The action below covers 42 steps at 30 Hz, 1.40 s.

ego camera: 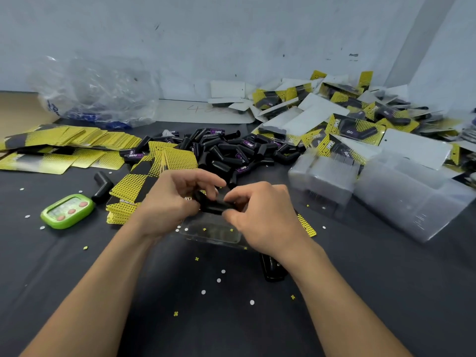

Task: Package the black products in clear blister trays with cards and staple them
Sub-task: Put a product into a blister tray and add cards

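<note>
My left hand (177,202) and my right hand (260,215) both pinch one black product (213,204) at the table's middle, just above a clear blister tray (213,234) that lies flat on the dark cloth. Under and left of my hands sits a fanned stack of yellow-and-black cards (144,186). Behind them is a heap of loose black products (226,148). A black stapler (271,269) lies partly hidden under my right wrist.
Stacks of clear trays (360,186) stand at the right, with a pile of finished packs (360,117) behind them. More cards (64,148) spread at the left, beside a green timer (68,211) and a lone black product (103,188). A crumpled plastic bag (98,91) sits far left.
</note>
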Available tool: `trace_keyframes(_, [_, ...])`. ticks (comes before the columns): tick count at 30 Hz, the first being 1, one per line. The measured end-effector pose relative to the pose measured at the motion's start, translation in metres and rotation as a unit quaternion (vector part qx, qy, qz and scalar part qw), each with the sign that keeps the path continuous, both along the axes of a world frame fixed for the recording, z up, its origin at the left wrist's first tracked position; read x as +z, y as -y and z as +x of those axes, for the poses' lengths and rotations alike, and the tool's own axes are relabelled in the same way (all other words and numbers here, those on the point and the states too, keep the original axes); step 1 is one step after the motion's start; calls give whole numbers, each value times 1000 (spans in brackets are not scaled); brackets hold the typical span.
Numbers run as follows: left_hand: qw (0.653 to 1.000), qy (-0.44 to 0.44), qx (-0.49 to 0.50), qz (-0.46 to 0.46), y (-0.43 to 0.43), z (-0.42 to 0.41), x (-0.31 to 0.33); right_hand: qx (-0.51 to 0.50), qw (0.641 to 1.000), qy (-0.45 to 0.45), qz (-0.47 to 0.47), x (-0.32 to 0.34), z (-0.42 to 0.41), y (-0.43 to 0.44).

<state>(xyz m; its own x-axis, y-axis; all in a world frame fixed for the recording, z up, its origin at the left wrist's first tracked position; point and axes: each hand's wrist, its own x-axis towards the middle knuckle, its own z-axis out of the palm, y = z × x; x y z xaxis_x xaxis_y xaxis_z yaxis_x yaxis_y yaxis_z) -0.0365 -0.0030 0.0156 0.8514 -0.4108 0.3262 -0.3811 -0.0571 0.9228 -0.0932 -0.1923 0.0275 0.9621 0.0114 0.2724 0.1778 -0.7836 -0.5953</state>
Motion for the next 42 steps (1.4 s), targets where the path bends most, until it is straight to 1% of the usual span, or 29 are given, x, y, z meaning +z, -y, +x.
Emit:
trace_keyframes(2, [997,-26,59,-37,1,1,0,1,996,17,-87,-2,-2,-2])
trace_keyframes(5, [984,-41,154,-77,2,1,-1,27,975,15,-219,-2,-4,-10])
trace_keyframes(7, [978,-43,183,-85,5,-1,-2,43,961,-2,-274,-2,-6,-12])
trace_keyframes(10, [976,-41,200,-81,10,-4,-2,47,956,-26,-290,1,-6,-11])
trace_keyframes(13, [974,-27,213,-76,12,-4,-1,35,971,-24,-236,10,-6,-9])
trace_keyframes(14, [973,-23,216,-79,13,-5,-1,40,971,-26,-234,13,-6,-9])
trace_keyframes(15, [972,-22,219,-86,13,-5,0,53,966,-39,-250,15,-7,-10])
trace_keyframes(17, [969,-21,224,-103,14,-7,1,90,945,-89,-302,13,-11,-14])
trace_keyframes(19, [966,-21,230,-112,13,-7,0,105,930,-101,-337,6,-12,-21])
trace_keyframes(20, [965,-21,236,-110,13,-6,-1,97,932,-91,-337,3,-11,-24])
trace_keyframes(22, [963,-20,246,-108,11,-5,-3,61,950,-47,-304,2,-8,-27])
trace_keyframes(25, [956,-1,266,-127,13,-4,-6,0,978,1,-209,5,-1,-23])
trace_keyframes(28, [941,48,313,-124,16,-4,-11,-21,995,-5,-94,8,7,-18])
trace_keyframes(29, [941,40,310,-131,17,-4,-12,-25,998,-5,-61,9,10,-18])
trace_keyframes(30, [947,13,286,-148,19,-3,-12,-29,999,-4,-41,10,14,-18])
trace_keyframes(32, [956,-91,191,-204,24,-2,-13,-39,999,0,-29,14,18,-19])
trace_keyframes(33, [952,-156,124,-232,26,-3,-11,-43,999,0,-28,17,20,-21])
trace_keyframes(34, [941,-219,55,-253,28,-4,-10,-47,998,-5,-28,20,22,-22])
trace_keyframes(36, [904,-322,-49,-276,29,-7,-7,-56,998,-22,-23,26,25,-24])
trace_keyframes(38, [870,-370,-97,-310,28,-7,-7,-60,997,-33,-32,30,23,-23])
trace_keyframes(40, [855,-387,-108,-327,26,-6,-7,-39,997,-59,-38,32,20,-19])
trace_keyframes(41, [852,-391,-110,-329,26,-4,-8,-20,997,-75,-8,32,17,-14])
trace_keyframes(42, [850,-394,-113,-331,25,-3,-9,-3,996,-83,42,32,14,-8])
